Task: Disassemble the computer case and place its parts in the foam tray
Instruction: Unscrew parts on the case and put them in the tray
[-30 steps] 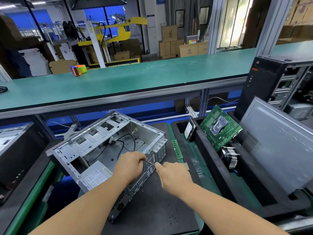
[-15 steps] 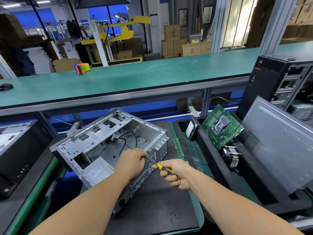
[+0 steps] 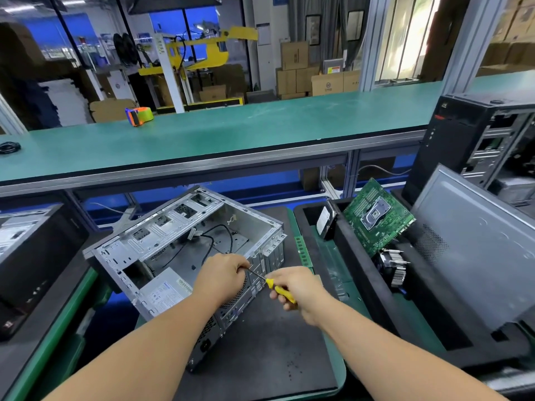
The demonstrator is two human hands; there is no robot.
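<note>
Unscrewing the rear panel of the computer case (image 3: 185, 250)

The left hand (image 3: 221, 277) clenches the case edge to steady it; the right hand (image 3: 295, 287) grasps the yellow screwdriver (image 3: 278, 289), tip at the rear panel.

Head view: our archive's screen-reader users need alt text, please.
A right hand works a yellow-handled screwdriver at the rear of an open grey metal computer case, steadied by the left hand; a black foam tray sits right.
</note>
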